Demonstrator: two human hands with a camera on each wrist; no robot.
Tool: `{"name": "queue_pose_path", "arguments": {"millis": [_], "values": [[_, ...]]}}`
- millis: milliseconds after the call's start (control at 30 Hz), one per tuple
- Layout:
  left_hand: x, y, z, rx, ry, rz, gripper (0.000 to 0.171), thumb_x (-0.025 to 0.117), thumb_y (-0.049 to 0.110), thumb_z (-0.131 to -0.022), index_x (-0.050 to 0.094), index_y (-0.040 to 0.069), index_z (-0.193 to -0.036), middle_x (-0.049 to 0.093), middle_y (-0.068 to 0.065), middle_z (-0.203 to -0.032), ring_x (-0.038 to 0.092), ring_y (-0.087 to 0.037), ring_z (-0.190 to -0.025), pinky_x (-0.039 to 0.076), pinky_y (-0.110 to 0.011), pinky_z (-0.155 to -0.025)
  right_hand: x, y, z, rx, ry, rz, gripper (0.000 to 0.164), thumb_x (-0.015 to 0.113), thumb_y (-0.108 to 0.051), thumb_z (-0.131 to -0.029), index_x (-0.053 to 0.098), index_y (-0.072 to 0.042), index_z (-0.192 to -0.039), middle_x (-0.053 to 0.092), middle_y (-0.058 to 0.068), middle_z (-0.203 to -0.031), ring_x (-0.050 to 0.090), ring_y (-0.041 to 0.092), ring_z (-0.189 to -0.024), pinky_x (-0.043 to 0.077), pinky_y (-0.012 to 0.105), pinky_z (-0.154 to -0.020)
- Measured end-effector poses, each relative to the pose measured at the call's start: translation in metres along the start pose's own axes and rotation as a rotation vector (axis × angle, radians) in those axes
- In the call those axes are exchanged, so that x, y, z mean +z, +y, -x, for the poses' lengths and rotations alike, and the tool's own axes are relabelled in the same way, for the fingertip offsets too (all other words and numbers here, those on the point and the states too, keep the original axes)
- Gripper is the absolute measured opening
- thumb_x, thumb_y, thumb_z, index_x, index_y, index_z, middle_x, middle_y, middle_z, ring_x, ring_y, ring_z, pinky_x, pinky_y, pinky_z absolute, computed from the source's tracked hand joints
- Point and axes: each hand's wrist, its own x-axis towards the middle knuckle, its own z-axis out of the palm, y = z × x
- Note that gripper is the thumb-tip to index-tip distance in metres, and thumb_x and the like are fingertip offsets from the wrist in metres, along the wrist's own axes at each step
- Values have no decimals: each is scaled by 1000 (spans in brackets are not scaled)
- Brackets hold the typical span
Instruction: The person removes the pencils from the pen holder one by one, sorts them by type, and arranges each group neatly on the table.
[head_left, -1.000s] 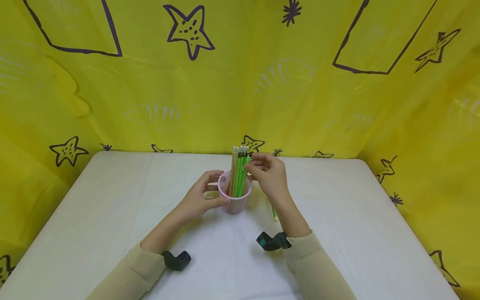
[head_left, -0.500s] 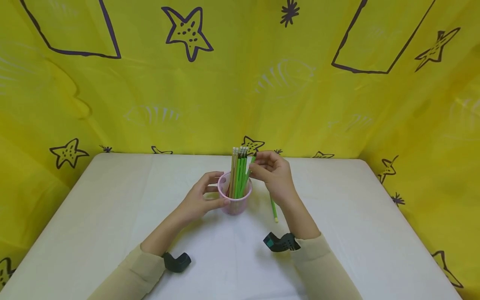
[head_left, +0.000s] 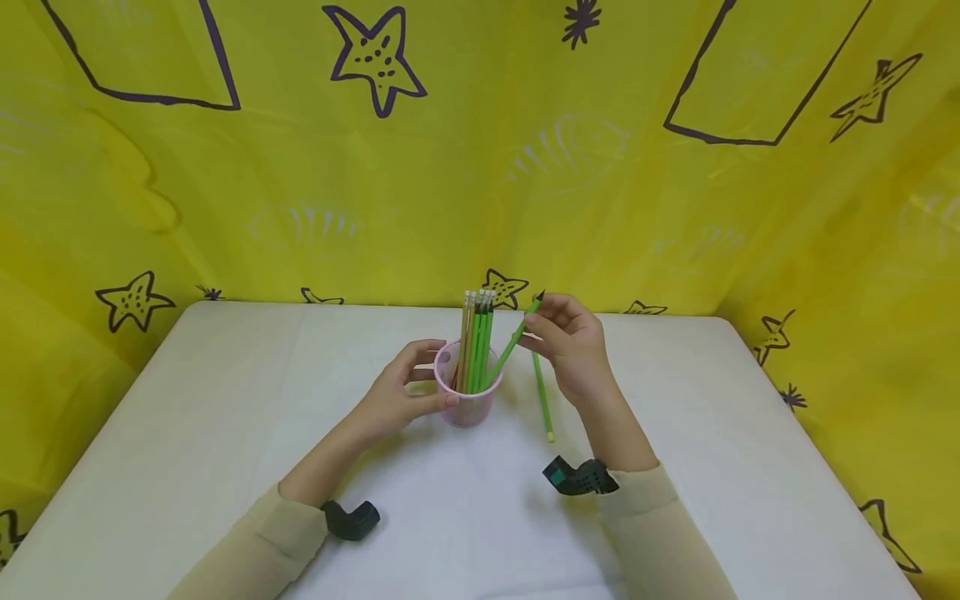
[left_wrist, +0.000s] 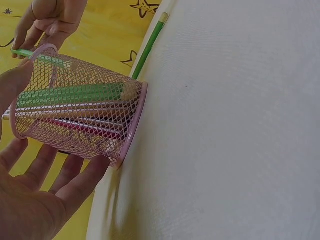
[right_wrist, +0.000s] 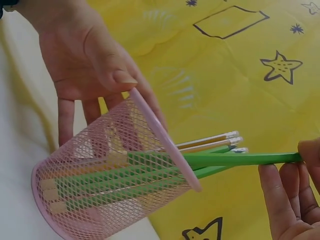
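Two hands share this: my left hand (head_left: pixel 393 398) curls its fingers round the pink mesh cup (head_left: pixel 467 398) at the table's (head_left: pixel 225 433) middle, steadying it. Right of the cup, my right hand (head_left: pixel 573 346) pinches a green pencil (head_left: pixel 512 345) whose lower end is inside the rim. I'd keep the cup pinned and guide the pencil straight among the others (head_left: pixel 476 337). A loose pencil (head_left: pixel 543 398) lies just right of the cup.

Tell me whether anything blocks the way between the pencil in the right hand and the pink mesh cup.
Nothing visible does. The right hand pinches the green pencil, whose lower end already sits inside the pink mesh cup beside the other pencils. The left hand holds the cup's side.
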Motion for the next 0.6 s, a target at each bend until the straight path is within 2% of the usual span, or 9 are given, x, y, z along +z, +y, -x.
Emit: {"name": "queue_pose_path", "arguments": {"millis": [367, 600], "values": [[0, 0, 0, -16, 3, 11, 76, 83, 21, -82, 41, 23, -145, 48, -10, -147, 51, -36, -132, 50, -50, -102, -9, -12, -1, -6, 38, -85, 23, 63, 7, -93, 62, -15, -99, 63, -1, -89, 68, 13, -80, 62, 37, -80], [0, 1, 0, -24, 1, 2, 77, 84, 25, -82, 41, 25, -145, 48, -7, -146, 51, -34, -132, 51, -49, -101, -15, -19, -1, -38, 71, -107, 19, 64, 5, -93, 62, -12, -100, 61, 0, -89, 67, 14, -81, 62, 37, -80]]}}
